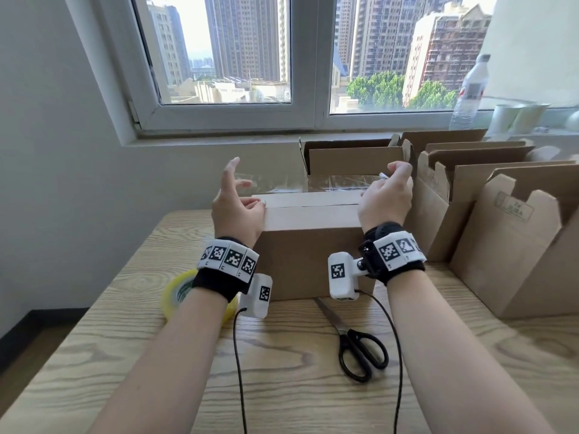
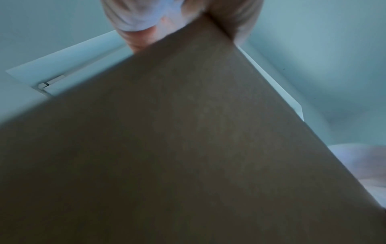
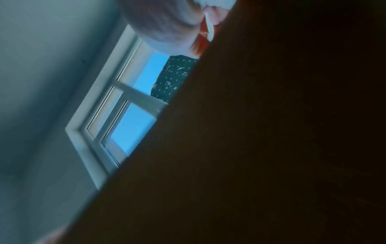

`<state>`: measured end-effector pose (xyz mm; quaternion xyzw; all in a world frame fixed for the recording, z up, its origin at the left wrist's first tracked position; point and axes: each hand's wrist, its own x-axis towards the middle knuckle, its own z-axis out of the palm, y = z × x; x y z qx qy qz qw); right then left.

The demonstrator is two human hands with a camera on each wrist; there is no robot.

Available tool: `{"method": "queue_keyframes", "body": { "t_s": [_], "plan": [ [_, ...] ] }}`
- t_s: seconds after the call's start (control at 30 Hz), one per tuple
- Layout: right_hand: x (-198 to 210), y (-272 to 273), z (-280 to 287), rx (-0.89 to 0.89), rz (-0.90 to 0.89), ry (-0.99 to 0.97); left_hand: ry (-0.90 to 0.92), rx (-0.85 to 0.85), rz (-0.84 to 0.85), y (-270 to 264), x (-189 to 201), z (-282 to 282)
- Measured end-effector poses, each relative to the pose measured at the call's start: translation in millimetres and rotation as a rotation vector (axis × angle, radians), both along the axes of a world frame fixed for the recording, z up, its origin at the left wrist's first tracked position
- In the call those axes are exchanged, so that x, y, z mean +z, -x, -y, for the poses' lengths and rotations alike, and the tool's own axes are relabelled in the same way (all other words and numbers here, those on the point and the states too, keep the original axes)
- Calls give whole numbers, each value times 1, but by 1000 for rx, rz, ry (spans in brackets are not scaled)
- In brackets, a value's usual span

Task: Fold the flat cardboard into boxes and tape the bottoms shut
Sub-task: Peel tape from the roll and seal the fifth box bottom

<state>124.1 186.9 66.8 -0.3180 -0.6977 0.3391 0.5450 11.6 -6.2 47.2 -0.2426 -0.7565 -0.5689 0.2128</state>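
Observation:
A brown cardboard box [image 1: 313,258] stands on the wooden table [image 1: 282,386] with its flaps folded shut on top, the seam running left to right. Just above the seam a strip of clear tape [image 1: 313,183] stretches between my hands. My right hand [image 1: 391,173] pinches its right end over the box's right edge. My left hand [image 1: 244,189] is at the left edge with fingers spread and straight; the tape's left end meets those fingers and the thumb lies on the box top. The wrist views are blurred, showing the box wall [image 2: 188,148] [image 3: 271,132] close up.
A yellow tape roll [image 1: 178,289] lies under my left wrist. Black scissors [image 1: 357,349] lie in front of the box. Several open-topped boxes [image 1: 517,252] stand to the right, another box [image 1: 351,158] behind. A water bottle [image 1: 470,89] stands on the windowsill.

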Motion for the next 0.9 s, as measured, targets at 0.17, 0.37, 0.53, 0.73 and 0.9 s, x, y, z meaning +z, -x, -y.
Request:
{"method": "queue_keyframes", "body": {
  "t_s": [0.17, 0.37, 0.53, 0.73, 0.9],
  "plan": [
    [0, -2, 11, -36, 272, -164, 69, 92, -60, -5, 1, 2],
    [-2, 0, 12, -85, 387, -232, -57, 122, -24, -5, -2, 5],
    [-3, -1, 13, -115, 391, -245, -274, 47, 110, 1, -5, 17],
    [-2, -3, 14, -116, 370, -218, -97, 146, 135, 1, -1, 25],
    [-1, -4, 16, -111, 355, -197, 143, 248, 21, 8, -1, 33]
  ]
}}
